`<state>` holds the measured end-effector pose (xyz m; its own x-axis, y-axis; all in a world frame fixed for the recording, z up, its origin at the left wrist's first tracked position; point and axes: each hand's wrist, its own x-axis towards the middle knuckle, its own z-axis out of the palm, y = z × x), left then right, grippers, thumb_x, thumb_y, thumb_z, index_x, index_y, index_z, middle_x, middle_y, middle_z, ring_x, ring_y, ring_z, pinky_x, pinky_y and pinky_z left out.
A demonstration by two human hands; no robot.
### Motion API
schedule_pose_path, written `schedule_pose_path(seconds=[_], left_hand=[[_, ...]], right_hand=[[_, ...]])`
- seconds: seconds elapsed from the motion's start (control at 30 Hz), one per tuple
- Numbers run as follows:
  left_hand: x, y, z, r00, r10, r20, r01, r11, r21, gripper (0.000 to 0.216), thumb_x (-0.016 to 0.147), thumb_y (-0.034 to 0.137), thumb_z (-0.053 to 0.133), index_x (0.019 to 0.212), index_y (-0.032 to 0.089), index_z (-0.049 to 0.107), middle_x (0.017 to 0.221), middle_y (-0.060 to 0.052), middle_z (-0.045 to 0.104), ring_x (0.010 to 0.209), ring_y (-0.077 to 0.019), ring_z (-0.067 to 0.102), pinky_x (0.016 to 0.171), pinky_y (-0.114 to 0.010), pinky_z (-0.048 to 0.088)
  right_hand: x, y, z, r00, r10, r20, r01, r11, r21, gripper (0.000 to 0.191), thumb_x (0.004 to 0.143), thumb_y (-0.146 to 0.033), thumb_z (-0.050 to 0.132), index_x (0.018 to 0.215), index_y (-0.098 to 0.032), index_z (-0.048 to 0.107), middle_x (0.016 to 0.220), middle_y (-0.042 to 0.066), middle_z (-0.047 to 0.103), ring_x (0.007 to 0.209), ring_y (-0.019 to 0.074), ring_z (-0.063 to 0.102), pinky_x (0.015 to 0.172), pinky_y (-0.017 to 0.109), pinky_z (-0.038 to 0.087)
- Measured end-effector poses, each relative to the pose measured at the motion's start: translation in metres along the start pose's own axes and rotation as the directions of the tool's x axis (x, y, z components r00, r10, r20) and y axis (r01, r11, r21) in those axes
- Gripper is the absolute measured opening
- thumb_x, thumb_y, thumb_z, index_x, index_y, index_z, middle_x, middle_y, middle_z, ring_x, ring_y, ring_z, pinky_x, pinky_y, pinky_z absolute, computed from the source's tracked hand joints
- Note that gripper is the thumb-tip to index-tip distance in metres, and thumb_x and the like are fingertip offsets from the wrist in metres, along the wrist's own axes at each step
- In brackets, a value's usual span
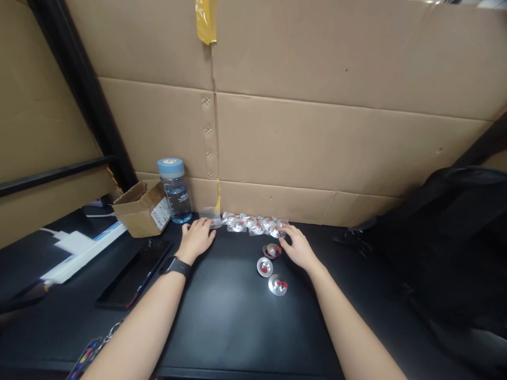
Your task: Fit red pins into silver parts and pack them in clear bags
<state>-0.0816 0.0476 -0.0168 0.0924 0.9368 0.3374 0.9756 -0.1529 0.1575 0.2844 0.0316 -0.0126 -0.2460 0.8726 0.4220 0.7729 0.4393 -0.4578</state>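
Observation:
My left hand (197,238), with a dark watch on its wrist, rests fingers stretched out at a stack of clear plastic bags (211,215). Its fingertips touch the near edge of the bags. At the right end of a row of bagged finger cymbals (238,225) is my right hand (296,246), thumb and fingers apart, its fingertips against the last packet. Loose silver finger cymbals with red straps lie left of and below that hand: an overlapping group (273,250), a single one (265,267) and another nearest me (278,285).
On the left stand a water bottle (177,198) and an open cardboard box (139,214). Nearer lie a dark tray-like item (132,277), a white power strip (89,253) and keys (95,345). A black bag (447,253) fills the right. Cardboard (297,142) walls the back.

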Motion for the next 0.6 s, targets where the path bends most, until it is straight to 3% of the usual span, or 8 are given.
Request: schedule_pose_path(seconds=[0.13, 0.27, 0.43, 0.53, 0.6], left_hand=[[-0.001, 0.003, -0.003, 0.999, 0.018, -0.034, -0.018, 1.0, -0.006, 0.035, 0.097, 0.032, 0.048, 0.126, 0.019, 0.06, 0.138, -0.017, 0.06, 0.124, -0.0341, 0.054, 0.097, -0.051, 0.037], [-0.003, 0.014, -0.011, 0.995, 0.02, -0.093, -0.021, 1.0, -0.011, 0.034, 0.096, 0.03, 0.049, 0.125, 0.019, 0.06, 0.133, -0.016, 0.062, 0.119, -0.0344, 0.057, 0.095, -0.049, 0.039], [-0.008, 0.036, -0.025, 0.976, 0.067, -0.209, -0.084, 0.994, -0.073, 0.034, 0.095, 0.028, 0.05, 0.127, 0.019, 0.058, 0.126, -0.015, 0.066, 0.116, -0.0327, 0.059, 0.094, -0.044, 0.042], [-0.013, 0.052, -0.029, 0.961, 0.101, -0.258, -0.158, 0.965, -0.211, 0.031, 0.094, 0.025, 0.052, 0.124, 0.02, 0.058, 0.124, -0.012, 0.067, 0.116, -0.0302, 0.061, 0.095, -0.042, 0.044], [-0.018, 0.063, -0.028, 0.951, 0.138, -0.277, -0.226, 0.921, -0.316, 0.028, 0.095, 0.025, 0.053, 0.122, 0.021, 0.059, 0.123, -0.01, 0.068, 0.117, -0.0285, 0.062, 0.097, -0.041, 0.045]], right_hand=[[-0.002, 0.003, 0.007, 0.989, 0.078, 0.125, -0.064, 0.991, -0.114, 0.051, 0.095, -0.029, 0.053, 0.147, -0.03, 0.051, 0.154, 0.011, 0.05, 0.14, 0.0322, 0.044, 0.107, 0.058, 0.037], [0.001, 0.003, 0.009, 0.987, 0.072, 0.145, -0.051, 0.988, -0.143, 0.046, 0.098, -0.028, 0.05, 0.144, -0.033, 0.054, 0.15, 0.009, 0.055, 0.137, 0.0305, 0.046, 0.104, 0.055, 0.036], [0.005, 0.006, 0.009, 0.993, 0.105, 0.056, -0.091, 0.973, -0.212, 0.04, 0.092, -0.027, 0.06, 0.133, -0.028, 0.061, 0.135, 0.01, 0.066, 0.121, 0.032, 0.056, 0.097, 0.051, 0.039], [0.008, 0.007, 0.007, 0.988, 0.153, -0.028, -0.155, 0.966, -0.208, 0.033, 0.095, -0.02, 0.051, 0.125, -0.023, 0.065, 0.123, 0.012, 0.072, 0.112, 0.0293, 0.062, 0.096, 0.047, 0.041], [0.009, 0.005, 0.002, 0.975, 0.189, -0.117, -0.202, 0.973, -0.109, 0.032, 0.099, -0.021, 0.044, 0.121, -0.02, 0.067, 0.114, 0.012, 0.075, 0.104, 0.0271, 0.067, 0.093, 0.042, 0.045]])
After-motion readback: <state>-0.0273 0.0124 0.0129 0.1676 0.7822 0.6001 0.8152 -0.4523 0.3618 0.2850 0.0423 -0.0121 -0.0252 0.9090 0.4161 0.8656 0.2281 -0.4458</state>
